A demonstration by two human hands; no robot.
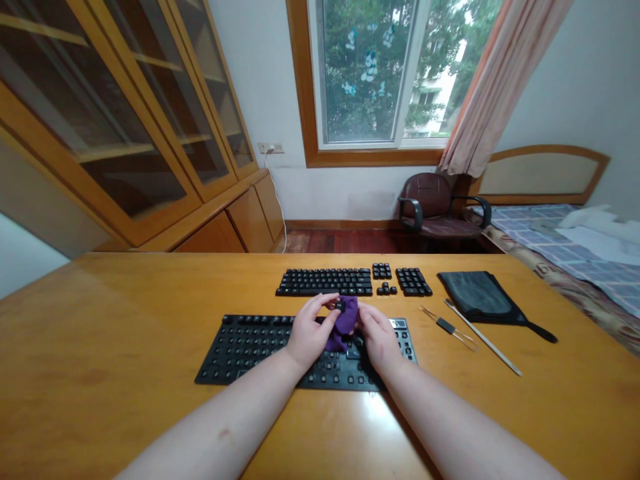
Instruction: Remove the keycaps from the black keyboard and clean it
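Observation:
Between finger and thumb, my left hand [313, 330] pinches a small black keycap [341, 306]. A purple cloth [346, 320] lies against the keycap and hangs down between my hands. My right hand [379, 335] is closed on the cloth's right edge. Beneath both hands rests a black keyboard [250, 353], mostly stripped of its caps, with a row of keys still on along its top left. Loose black keycaps [325, 280] are laid out in keyboard order behind it, and my forearms cover part of the keyboard's front.
Right of the keyboard lie a wire keycap puller [447, 325], a thin pale brush [485, 338] and a black mesh pouch [480, 297] with a strap. All stand on a wooden desk [125, 320]. Beyond its far edge are an armchair [435, 207], a bed and a glass-fronted cabinet.

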